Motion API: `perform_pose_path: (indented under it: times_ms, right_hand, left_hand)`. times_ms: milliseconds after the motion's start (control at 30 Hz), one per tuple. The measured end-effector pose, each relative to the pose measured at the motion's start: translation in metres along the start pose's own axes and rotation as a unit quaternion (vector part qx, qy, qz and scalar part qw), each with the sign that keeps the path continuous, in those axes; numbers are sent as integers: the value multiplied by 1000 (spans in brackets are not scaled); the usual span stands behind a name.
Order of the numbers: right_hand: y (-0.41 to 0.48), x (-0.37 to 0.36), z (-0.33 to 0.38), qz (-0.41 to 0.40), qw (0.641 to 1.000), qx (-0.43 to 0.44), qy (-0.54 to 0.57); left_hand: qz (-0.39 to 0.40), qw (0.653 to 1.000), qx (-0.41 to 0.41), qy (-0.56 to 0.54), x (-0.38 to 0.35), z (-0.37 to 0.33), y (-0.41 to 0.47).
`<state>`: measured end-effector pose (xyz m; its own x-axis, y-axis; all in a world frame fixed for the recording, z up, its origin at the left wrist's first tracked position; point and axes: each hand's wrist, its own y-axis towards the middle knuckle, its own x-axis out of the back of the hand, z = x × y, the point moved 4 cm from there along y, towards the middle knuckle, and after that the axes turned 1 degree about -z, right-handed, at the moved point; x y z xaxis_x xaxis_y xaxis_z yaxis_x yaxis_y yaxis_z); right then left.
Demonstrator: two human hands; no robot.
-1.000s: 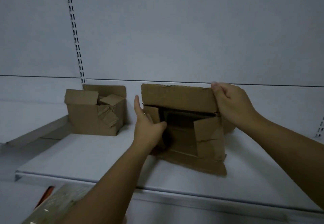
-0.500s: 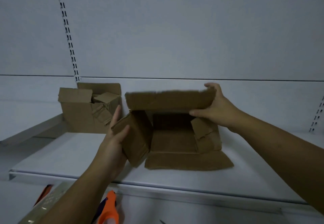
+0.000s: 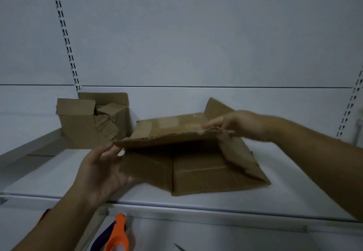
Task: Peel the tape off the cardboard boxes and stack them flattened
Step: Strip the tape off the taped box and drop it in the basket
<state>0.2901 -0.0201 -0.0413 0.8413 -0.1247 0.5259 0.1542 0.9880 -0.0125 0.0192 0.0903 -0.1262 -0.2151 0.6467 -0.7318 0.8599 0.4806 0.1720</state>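
Box 1 (image 3: 84, 130), brown cardboard, stands upright at the left rear of the white shelf (image 3: 49, 172), against the back panel. Its top flaps are raised and crumpled cardboard shows inside.

Left hand (image 3: 100, 174): palm turned up, fingers curled round the left end of Box 2 (image 3: 196, 172), fingertips at the front left corner of the upper panel.

Box 2 lies at mid-shelf, just right of Box 1, and is partly collapsed. The upper panel tilts low over the lower panels, which rest flat on the shelf with a fold line between them. Paler rectangular patches mark the upper panel, and its front edge is ragged. One flap hangs down on the right; another sticks up behind.

Right hand (image 3: 241, 123): blurred, fingers pinching the front right corner of the upper panel.

An orange-handled tool (image 3: 117, 235) lies below the shelf edge.
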Motion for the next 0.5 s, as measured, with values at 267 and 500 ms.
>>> perform_pose_path:
  times_ms: [267,500]
  right_hand:
    - [15,-65,-63,-154,923,110,-334]
    - [15,-37,-94,-233,930,-117,-259]
  left_hand:
    - [-282,937,126,160,34,-19,8]
    - [-287,905,156,271,29,-18,32]
